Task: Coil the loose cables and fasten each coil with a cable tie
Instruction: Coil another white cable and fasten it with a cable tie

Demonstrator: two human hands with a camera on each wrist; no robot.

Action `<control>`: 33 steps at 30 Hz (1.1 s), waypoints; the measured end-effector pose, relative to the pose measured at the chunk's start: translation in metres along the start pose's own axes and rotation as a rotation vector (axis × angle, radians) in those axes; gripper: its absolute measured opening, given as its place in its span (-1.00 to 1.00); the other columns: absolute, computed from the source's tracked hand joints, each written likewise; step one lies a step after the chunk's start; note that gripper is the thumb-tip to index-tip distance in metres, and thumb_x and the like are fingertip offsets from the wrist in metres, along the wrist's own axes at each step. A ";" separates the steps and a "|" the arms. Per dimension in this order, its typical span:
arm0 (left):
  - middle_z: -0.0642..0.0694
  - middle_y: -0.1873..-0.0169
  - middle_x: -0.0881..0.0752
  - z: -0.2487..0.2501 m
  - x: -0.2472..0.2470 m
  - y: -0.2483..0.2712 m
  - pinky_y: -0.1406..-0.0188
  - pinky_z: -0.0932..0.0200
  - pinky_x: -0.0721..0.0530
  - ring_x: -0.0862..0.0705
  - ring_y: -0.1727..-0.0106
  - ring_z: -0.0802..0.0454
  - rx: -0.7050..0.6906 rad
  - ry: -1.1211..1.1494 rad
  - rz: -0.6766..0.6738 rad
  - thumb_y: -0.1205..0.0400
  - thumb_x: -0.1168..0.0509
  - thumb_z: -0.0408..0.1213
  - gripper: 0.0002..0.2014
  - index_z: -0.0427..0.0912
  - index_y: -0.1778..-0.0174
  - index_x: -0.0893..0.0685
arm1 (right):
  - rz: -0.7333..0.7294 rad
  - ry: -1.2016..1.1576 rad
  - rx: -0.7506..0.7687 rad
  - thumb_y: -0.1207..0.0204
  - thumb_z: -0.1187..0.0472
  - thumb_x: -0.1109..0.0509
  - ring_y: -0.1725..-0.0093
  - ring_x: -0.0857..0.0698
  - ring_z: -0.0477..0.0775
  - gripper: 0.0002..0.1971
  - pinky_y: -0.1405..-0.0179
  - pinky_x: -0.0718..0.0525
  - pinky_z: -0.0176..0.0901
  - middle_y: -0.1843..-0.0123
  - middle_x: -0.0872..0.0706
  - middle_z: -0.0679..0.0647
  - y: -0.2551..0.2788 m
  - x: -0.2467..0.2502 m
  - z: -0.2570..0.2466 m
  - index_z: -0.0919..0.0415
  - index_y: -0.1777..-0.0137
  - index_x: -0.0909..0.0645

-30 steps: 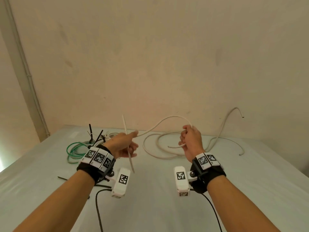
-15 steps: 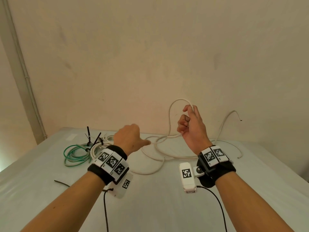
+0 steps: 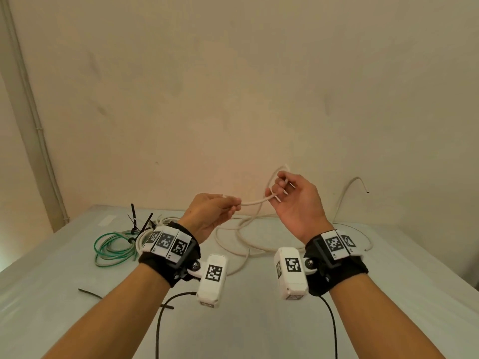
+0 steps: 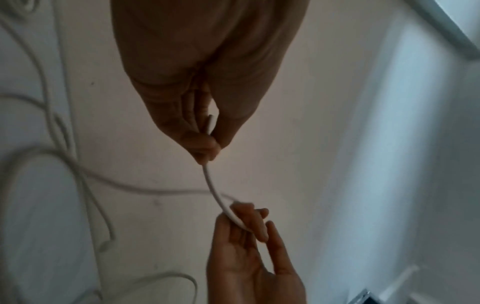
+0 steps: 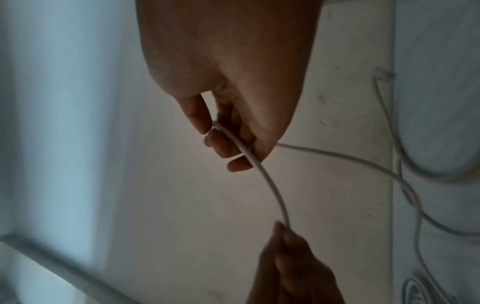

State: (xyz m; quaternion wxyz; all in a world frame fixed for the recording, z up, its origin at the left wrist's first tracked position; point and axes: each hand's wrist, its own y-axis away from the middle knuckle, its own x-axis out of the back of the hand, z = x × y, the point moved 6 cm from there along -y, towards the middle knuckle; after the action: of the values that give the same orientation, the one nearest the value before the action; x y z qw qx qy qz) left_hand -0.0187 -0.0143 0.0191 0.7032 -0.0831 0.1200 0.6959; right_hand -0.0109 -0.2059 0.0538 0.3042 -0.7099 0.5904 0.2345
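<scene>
Grey table (image 3: 259, 320), beige wall (image 3: 233, 86); both hands pinch white cable (image 3: 255, 202).

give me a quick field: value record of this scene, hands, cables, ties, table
left hand: pinches white cable near its end
right hand: fingers curled round the same cable
white cable: short span raised between hands, rest in loose loops on table
green cable: coiled, far left on table
black cable ties: beside green coil; one loose tie nearer
</scene>
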 end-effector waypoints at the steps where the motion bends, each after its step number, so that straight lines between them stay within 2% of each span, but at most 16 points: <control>1: -0.23 0.30 -0.80 0.001 0.009 0.000 0.36 0.38 -0.73 -0.70 0.40 0.11 -0.024 -0.079 0.055 -0.60 -0.49 -0.53 -0.90 -0.51 0.02 -0.81 | 0.048 0.027 -0.024 -0.75 0.18 -0.31 0.42 -0.46 -0.02 -0.83 0.06 -0.69 -0.04 0.32 -0.47 0.04 -0.003 0.004 -0.001 0.28 -0.02 -0.62; 4: -0.21 0.39 -0.74 0.004 0.026 -0.001 0.38 0.21 -0.63 -0.61 0.37 -0.03 -0.145 -0.304 0.213 -0.56 -0.50 -0.53 -0.91 -0.53 0.16 -0.82 | 0.173 0.246 -0.111 -0.81 0.06 -0.29 0.55 -0.41 -0.03 -0.72 0.24 -0.72 -0.01 0.42 -0.40 0.03 -0.010 0.018 0.002 0.32 -0.12 -0.59; 6: -0.16 0.43 -0.73 0.005 0.030 -0.001 0.29 0.10 -0.60 -0.62 0.34 -0.05 -0.222 -0.373 0.292 -0.52 -0.53 -0.48 -0.89 -0.42 0.31 -0.83 | 0.174 0.473 -0.159 -0.82 0.16 -0.26 0.59 -0.42 -0.02 -0.79 0.26 -0.80 0.04 0.46 -0.34 0.05 -0.009 0.020 0.009 0.34 -0.13 -0.57; 7: -0.15 0.43 -0.75 0.006 0.029 -0.001 0.24 0.08 -0.61 -0.64 0.33 -0.02 -0.262 -0.391 0.318 -0.52 -0.54 -0.43 -0.87 -0.35 0.34 -0.83 | 0.142 0.605 -0.179 -0.80 0.23 -0.24 0.60 -0.44 -0.02 -0.83 0.18 -0.85 0.10 0.47 -0.33 0.05 -0.007 0.018 0.013 0.35 -0.13 -0.58; 9: -0.09 0.30 -0.84 0.009 0.023 0.001 0.17 0.19 -0.68 -0.75 0.25 0.09 -0.376 -0.439 0.343 -0.58 -0.53 -0.34 -0.90 -0.22 0.25 -0.88 | 0.042 0.849 -0.204 -0.72 0.29 -0.23 0.62 -0.45 -0.02 -0.85 -0.15 -0.86 0.23 0.49 -0.32 0.05 0.002 0.009 0.017 0.32 -0.02 -0.61; 10: -0.03 0.21 -0.87 0.012 0.019 0.004 0.12 0.33 -0.68 -0.79 0.16 0.18 -0.448 -0.491 0.341 -0.62 -0.50 -0.30 -0.92 -0.16 0.14 -0.91 | -0.016 0.942 -0.204 -0.67 0.29 -0.23 0.62 -0.41 -0.03 -0.84 -0.25 -0.82 0.26 0.49 -0.32 0.04 0.006 0.003 0.018 0.31 0.06 -0.61; 12: 0.05 0.05 -0.84 0.016 0.009 0.006 0.08 0.51 -0.60 -0.77 0.04 0.26 -0.596 -0.633 0.313 -0.68 -0.45 -0.25 -0.88 -0.07 -0.05 -0.91 | -0.131 1.095 -0.178 -0.63 0.24 -0.23 0.58 -0.32 -0.04 -0.82 -0.23 -0.81 0.18 0.48 -0.32 -0.01 0.013 -0.009 0.016 0.26 0.19 -0.56; 14: 0.07 -0.04 -0.77 0.018 0.001 0.006 -0.01 0.44 -0.60 -0.74 -0.05 0.21 -0.694 -0.699 0.255 -0.75 -0.38 -0.25 -0.84 -0.02 -0.11 -0.87 | -0.233 1.172 -0.125 -0.63 0.21 -0.22 0.51 -0.25 -0.01 -0.78 -0.03 -0.75 0.06 0.47 -0.28 -0.03 0.018 -0.022 0.013 0.22 0.26 -0.48; 15: 0.09 -0.05 -0.77 0.017 -0.002 0.005 -0.07 0.30 -0.64 -0.74 -0.08 0.16 -0.714 -0.697 0.207 -0.78 -0.32 -0.26 -0.84 -0.02 -0.10 -0.82 | -0.266 1.165 -0.093 -0.64 0.22 -0.21 0.48 -0.21 0.01 -0.76 0.09 -0.66 0.01 0.47 -0.26 -0.02 0.020 -0.027 0.010 0.21 0.29 -0.44; 17: 0.11 0.03 -0.81 0.016 -0.010 0.005 -0.02 0.09 -0.66 -0.74 0.02 0.06 -0.701 -0.682 0.073 -0.84 -0.21 -0.27 -0.85 -0.06 -0.08 -0.70 | -0.288 1.082 -0.026 -0.65 0.25 -0.20 0.46 -0.16 0.04 -0.75 0.27 -0.46 -0.07 0.45 -0.22 -0.01 0.021 -0.033 0.005 0.23 0.29 -0.42; 20: -0.14 0.18 -0.82 0.016 -0.024 0.011 -0.06 0.02 -0.74 -0.81 0.10 -0.05 -0.629 -0.560 -0.130 -0.88 -0.11 -0.31 -0.79 -0.16 -0.17 -0.67 | -0.248 0.924 0.036 -0.71 0.23 -0.20 0.48 -0.14 0.03 -0.76 0.39 -0.33 -0.10 0.47 -0.17 -0.02 0.019 -0.034 -0.005 0.25 0.22 -0.46; 21: -0.23 0.22 -0.76 0.016 -0.027 0.013 -0.08 0.00 -0.75 -0.78 0.14 -0.09 -0.589 -0.483 -0.179 -0.88 -0.09 -0.32 -0.76 -0.19 -0.22 -0.67 | -0.224 0.868 0.048 -0.73 0.21 -0.19 0.50 -0.13 0.02 -0.75 0.41 -0.31 -0.10 0.48 -0.16 -0.02 0.018 -0.032 -0.007 0.24 0.20 -0.47; 23: -0.24 0.26 -0.60 0.015 -0.033 0.016 -0.05 -0.02 -0.75 -0.63 0.25 -0.05 -0.496 -0.332 -0.265 -0.89 -0.07 -0.31 -0.73 -0.21 -0.30 -0.67 | -0.169 0.759 0.067 -0.77 0.18 -0.18 0.52 -0.13 0.00 -0.73 0.43 -0.28 -0.11 0.48 -0.15 -0.02 0.017 -0.028 -0.010 0.21 0.19 -0.48; 27: -0.11 0.30 -0.55 0.012 -0.047 0.020 0.14 0.15 -0.69 -0.54 0.29 0.02 -0.342 -0.184 -0.363 -0.89 -0.07 -0.28 -0.72 -0.25 -0.35 -0.65 | -0.103 0.486 0.110 -0.81 0.09 -0.20 0.53 -0.14 -0.05 -0.70 0.54 -0.21 -0.19 0.45 -0.20 -0.03 0.012 -0.022 -0.015 0.16 0.17 -0.54; 30: -0.11 0.27 -0.60 0.008 -0.051 0.019 0.06 0.07 -0.72 -0.62 0.26 0.02 -0.286 -0.129 -0.389 -0.89 -0.09 -0.29 -0.71 -0.27 -0.37 -0.67 | -0.111 0.221 0.099 -0.82 0.05 -0.19 0.51 -0.21 -0.08 -0.70 0.60 -0.26 -0.25 0.39 -0.31 -0.02 0.008 -0.021 -0.022 0.16 0.10 -0.58; 33: -0.08 0.29 -0.58 0.008 -0.051 0.016 0.03 0.05 -0.70 -0.61 0.27 0.04 -0.290 -0.106 -0.356 -0.89 -0.08 -0.32 -0.68 -0.24 -0.39 -0.70 | -0.137 0.114 0.081 -0.84 0.05 -0.15 0.46 -0.26 -0.08 -0.73 0.52 -0.34 -0.24 0.31 -0.43 -0.03 0.005 -0.017 -0.026 0.15 -0.01 -0.60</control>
State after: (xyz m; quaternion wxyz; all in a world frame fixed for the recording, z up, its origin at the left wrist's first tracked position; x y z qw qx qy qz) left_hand -0.0345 -0.0607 0.0423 0.8007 -0.1663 -0.0351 0.5744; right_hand -0.0197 -0.2132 0.0827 0.3138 -0.7477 0.5660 0.1483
